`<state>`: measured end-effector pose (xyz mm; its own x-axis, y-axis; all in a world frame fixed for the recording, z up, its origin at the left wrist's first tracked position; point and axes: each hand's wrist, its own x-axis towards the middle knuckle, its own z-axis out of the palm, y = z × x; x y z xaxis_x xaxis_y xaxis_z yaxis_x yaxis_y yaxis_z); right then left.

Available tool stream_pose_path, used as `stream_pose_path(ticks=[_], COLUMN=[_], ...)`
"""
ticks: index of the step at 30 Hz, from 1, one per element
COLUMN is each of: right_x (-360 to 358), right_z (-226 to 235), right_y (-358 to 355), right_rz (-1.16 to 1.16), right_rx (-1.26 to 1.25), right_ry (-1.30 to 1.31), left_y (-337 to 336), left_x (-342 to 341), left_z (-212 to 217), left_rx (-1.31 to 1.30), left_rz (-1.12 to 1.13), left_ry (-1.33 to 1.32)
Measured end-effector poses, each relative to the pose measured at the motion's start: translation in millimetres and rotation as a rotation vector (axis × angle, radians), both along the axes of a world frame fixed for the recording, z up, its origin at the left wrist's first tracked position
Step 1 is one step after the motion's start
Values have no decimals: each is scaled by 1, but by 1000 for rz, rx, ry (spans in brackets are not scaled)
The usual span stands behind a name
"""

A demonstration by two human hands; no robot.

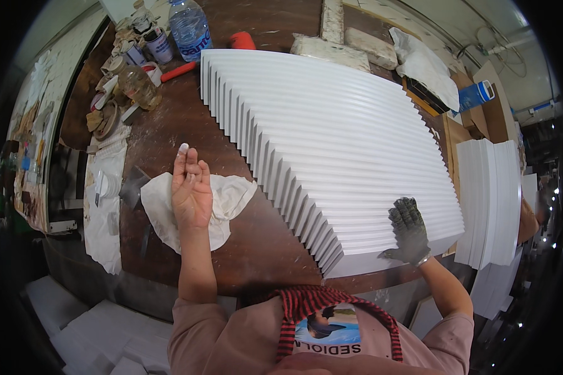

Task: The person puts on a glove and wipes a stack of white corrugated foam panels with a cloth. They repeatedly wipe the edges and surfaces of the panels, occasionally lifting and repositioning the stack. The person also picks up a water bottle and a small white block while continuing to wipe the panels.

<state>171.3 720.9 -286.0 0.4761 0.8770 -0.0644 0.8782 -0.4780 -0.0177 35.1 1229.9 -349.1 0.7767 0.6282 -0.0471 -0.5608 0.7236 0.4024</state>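
My left hand (192, 190) is bare and raised palm up above a crumpled white cloth (228, 199) on the brown table (266, 253). Its fingers are partly stretched with nothing held, and a white smear covers one fingertip. A large row of white strips or boards (331, 137) lies to the right, overlapping in steps so the top looks ridged. My right hand (410, 231), in a dark grey-green glove, rests on the near right corner of this row with its fingers extended. The undersides of the boards are hidden.
A large water bottle (189, 30), cans (159, 47) and a jar of amber liquid (137, 86) crowd the far left. A red-handled tool (178, 72) lies near them. Wrapped blocks (331, 53) stand behind the boards. More white panels (488, 200) stand at the right.
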Motion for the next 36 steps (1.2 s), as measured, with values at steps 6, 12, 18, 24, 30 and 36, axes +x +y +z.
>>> stream_pose_path(ticks=[6,12,18,24,30,36], right_x=[0,1,2,0,3,2], right_z=[-1,-8,-8,1,-4,-2], right_y=[2,-4,-6,2,-3,-4], right_rz=[8,8,-9,8,1,-31], right_rx=[14,9,-14,84,26,22], right_ry=[9,-3,27,73,80,101], left_y=[-4,-5,55,103,45,136], left_x=[-9,-64,-91,102,114,150], left_z=[9,9,-56,-7,-13,-17], left_rx=[171,2126,1726,1694,2026,1494], left_rz=[-94,305,-150,665,360,347], left_ry=[-7,1175,1083,759,1135,867])
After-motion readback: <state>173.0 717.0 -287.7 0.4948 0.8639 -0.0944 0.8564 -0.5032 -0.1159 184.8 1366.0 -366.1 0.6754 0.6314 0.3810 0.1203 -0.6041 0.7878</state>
